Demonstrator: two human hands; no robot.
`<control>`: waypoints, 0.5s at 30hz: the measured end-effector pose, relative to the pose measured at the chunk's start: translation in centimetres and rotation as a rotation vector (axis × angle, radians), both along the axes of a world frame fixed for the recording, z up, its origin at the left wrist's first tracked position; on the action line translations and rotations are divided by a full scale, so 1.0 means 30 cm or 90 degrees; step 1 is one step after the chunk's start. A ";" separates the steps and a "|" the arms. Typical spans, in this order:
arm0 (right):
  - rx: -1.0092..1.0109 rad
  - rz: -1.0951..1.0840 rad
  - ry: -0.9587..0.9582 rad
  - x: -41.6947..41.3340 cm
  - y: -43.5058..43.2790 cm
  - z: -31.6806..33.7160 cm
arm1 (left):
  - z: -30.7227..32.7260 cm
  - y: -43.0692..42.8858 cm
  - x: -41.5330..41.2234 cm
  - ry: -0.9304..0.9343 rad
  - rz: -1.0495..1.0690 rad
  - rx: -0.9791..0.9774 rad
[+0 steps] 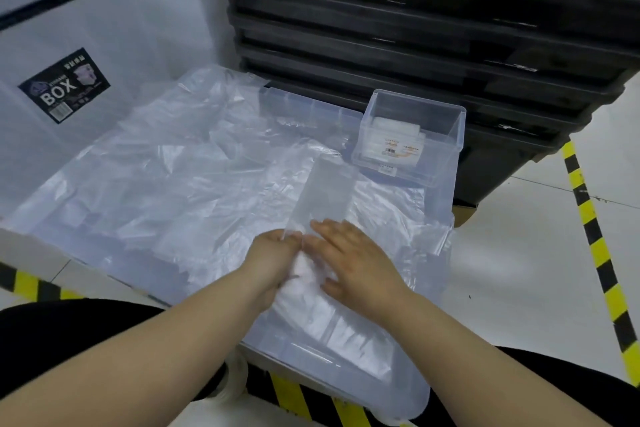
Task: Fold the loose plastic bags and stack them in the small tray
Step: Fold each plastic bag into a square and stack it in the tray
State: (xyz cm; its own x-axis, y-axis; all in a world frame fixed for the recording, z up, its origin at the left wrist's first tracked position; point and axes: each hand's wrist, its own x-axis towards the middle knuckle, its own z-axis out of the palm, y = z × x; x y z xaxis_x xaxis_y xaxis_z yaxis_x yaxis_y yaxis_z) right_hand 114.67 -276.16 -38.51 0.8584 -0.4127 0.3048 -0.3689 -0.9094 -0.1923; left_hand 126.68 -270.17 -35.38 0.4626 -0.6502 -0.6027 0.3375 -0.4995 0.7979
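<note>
Left: loose clear plastic bags point(180, 177) spread over a flat translucent lid point(445, 198). Centre: left hand point(273, 263) curled, pinching the near end of a long folded clear bag strip point(325, 191). Right hand point(349, 260) lies close beside it, flat, pressing the same strip. Right: small clear rectangular tray point(408, 166) stands beyond.

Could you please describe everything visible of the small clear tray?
The small clear tray is an open-topped rectangular box of transparent hard plastic, standing upright at the far right corner of the large clear lid, beside stacked black crates. Folded bags lie inside; a printed label shows in front.
</note>
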 end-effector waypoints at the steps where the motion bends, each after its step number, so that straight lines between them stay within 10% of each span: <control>1: 0.003 0.013 -0.019 0.006 0.011 0.000 | -0.003 0.008 0.001 -0.015 -0.012 0.017; 10: 0.034 0.055 -0.028 0.003 0.037 -0.041 | 0.058 0.075 0.122 -0.094 -0.274 0.114; 15: 0.064 0.049 -0.047 0.004 0.034 -0.040 | -0.004 0.106 0.200 -0.862 -0.651 -0.151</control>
